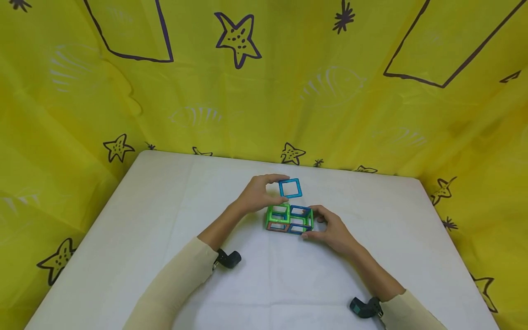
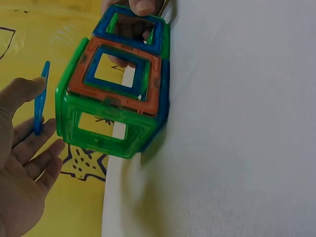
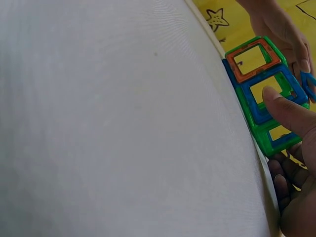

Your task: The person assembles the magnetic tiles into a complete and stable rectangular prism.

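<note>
My left hand (image 1: 257, 195) pinches a light blue square magnetic tile (image 1: 300, 188) between thumb and fingers, holding it on edge above the back of a small box structure. This structure (image 1: 289, 215) stands on the white table, two cubes long, built from green, blue and orange open-frame magnetic tiles. My right hand (image 1: 332, 229) grips its right end, the thumb on a blue front tile (image 3: 248, 96) and the fingers around behind. In the left wrist view an orange tile (image 2: 154, 86) and a green end tile (image 2: 98, 143) face the camera; the blue tile appears nearly edge-on.
The white-covered table (image 1: 206, 183) spreads around the hands. A yellow curtain (image 1: 264, 91) with drawn starfish and fish hangs behind and at both sides. Black wrist cameras (image 1: 229, 259) sit by both beige sleeves (image 1: 177, 279).
</note>
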`<state>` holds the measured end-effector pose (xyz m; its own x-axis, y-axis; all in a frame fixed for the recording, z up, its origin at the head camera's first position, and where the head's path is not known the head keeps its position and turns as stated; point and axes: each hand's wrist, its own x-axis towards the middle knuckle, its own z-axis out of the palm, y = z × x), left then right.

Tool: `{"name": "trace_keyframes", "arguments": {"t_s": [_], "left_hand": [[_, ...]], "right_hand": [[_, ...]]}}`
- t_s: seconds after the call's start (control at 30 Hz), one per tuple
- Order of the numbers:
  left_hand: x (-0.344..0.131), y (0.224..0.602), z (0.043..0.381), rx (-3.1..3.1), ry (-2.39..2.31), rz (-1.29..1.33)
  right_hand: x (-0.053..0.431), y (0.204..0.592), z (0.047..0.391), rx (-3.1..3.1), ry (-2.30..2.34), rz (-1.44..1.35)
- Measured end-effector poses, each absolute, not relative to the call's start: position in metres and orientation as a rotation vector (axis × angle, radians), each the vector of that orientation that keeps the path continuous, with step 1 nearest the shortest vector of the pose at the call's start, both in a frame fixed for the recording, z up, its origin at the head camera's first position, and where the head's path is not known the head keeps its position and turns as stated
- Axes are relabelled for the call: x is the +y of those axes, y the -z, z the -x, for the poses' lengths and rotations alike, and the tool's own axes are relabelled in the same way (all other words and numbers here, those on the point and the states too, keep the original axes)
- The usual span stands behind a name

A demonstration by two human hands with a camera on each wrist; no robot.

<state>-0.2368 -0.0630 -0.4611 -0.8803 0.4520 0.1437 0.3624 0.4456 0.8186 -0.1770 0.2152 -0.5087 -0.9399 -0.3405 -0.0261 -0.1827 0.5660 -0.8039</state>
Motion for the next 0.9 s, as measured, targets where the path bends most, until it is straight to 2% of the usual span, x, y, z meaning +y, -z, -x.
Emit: {"name": "trace_keyframes", "arguments": {"t_s": [0.9], "left_hand": [[-0.038, 0.460, 0.213, 2.483, -1.172, -0.896]], "right_hand": [[0.215, 0.508, 0.174, 2.611, 1.358, 0.472]]}}
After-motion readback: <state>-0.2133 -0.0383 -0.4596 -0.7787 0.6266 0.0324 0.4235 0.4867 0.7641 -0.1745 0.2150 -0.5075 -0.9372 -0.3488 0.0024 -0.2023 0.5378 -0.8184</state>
